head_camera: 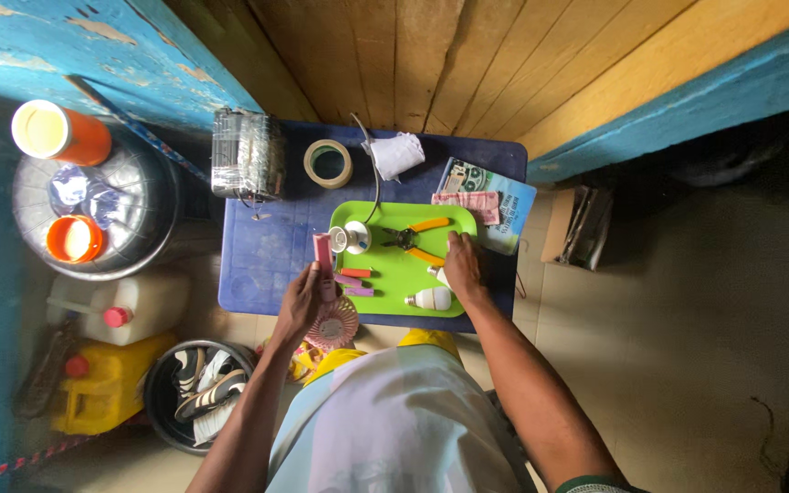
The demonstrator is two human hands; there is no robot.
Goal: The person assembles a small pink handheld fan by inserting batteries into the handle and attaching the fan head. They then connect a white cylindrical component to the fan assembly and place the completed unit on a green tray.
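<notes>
Left hand [299, 306] closed around pink handheld fan [329, 306], above worktop [257, 265] edge. Right hand [463, 267] resting open-fingered on green tray [394, 274], near white bulb [429, 298]. Probably light, rigid plastic, fragile grille; better held by handle.

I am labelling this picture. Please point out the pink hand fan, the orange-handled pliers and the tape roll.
pink hand fan [331, 322], head view, round grille.
orange-handled pliers [405, 239], head view, pivot.
tape roll [310, 165], head view, left side of ring.

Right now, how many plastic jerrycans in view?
2. A white jerrycan with a red cap lies on the floor left of the blue table; a yellow jerrycan sits just below it. Others may be hidden.
</notes>
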